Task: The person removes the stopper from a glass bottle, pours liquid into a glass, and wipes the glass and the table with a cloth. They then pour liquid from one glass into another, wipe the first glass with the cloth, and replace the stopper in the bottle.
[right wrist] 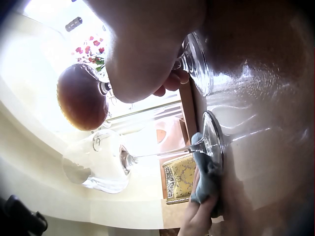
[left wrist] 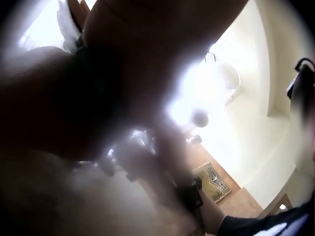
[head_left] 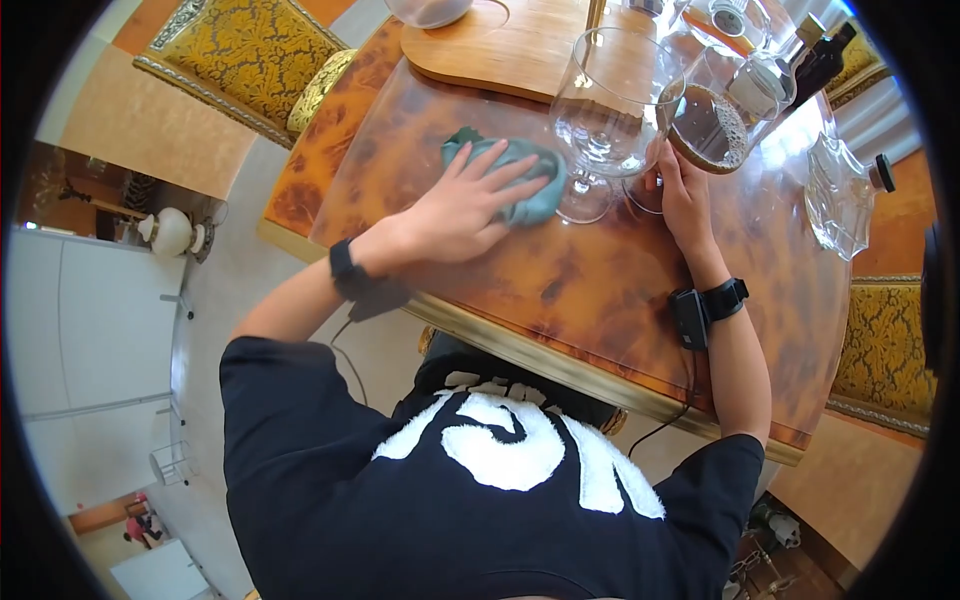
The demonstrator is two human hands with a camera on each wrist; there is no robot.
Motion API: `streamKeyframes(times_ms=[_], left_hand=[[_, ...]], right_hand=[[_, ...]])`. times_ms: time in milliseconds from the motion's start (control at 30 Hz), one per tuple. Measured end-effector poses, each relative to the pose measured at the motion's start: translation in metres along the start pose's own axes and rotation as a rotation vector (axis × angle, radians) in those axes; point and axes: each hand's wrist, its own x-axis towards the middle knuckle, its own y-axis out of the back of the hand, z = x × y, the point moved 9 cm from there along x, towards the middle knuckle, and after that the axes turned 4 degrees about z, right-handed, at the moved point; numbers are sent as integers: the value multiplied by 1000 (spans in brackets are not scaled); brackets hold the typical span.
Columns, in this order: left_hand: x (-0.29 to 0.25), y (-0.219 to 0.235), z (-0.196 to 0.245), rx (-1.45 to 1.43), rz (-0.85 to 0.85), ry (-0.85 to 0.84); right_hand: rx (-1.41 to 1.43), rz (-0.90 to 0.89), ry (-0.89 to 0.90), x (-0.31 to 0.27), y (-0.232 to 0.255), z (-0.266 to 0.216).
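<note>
My left hand (head_left: 455, 215) lies with its fingers spread over a crumpled grey-green cloth (head_left: 537, 207), pressing it on the glossy brown table (head_left: 560, 285). Just right of the cloth stands an empty stemmed wine glass (head_left: 612, 140), its foot close to the cloth's edge. My right hand (head_left: 687, 205) holds a second wine glass (head_left: 708, 130) low, at its stem; dark brown liquid with bubbles at the edge fills part of its bowl. In the right wrist view the cloth (right wrist: 209, 184) shows beyond the empty glass's foot. The left wrist view is mostly dark and blurred.
A wooden board (head_left: 480, 55) lies at the back, with a glass bowl (head_left: 430, 10) beside it. A dark bottle (head_left: 825, 65) and other glassware crowd the back right. On the right stands a clear decanter (head_left: 838, 200) with a black stopper. Gold-patterned chairs (head_left: 235, 60) flank the table.
</note>
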Motion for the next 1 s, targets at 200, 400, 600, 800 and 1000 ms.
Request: streamKeyframes(times_ms=[200, 400, 600, 800, 1000], left_hand=[[-47, 18, 29, -146, -132, -41], [-75, 50, -50, 73, 8, 177], [-73, 46, -86, 213, 107, 388], [-55, 22, 32, -131, 110, 63], [-64, 22, 45, -293, 184, 59]], right_hand=[[-27, 8, 29, -1, 1, -4], [-41, 9, 42, -1, 1, -2], [-40, 17, 35, -2, -2, -13], [-28, 13, 18, -3, 3, -3], [-42, -2, -9, -5, 0, -9]])
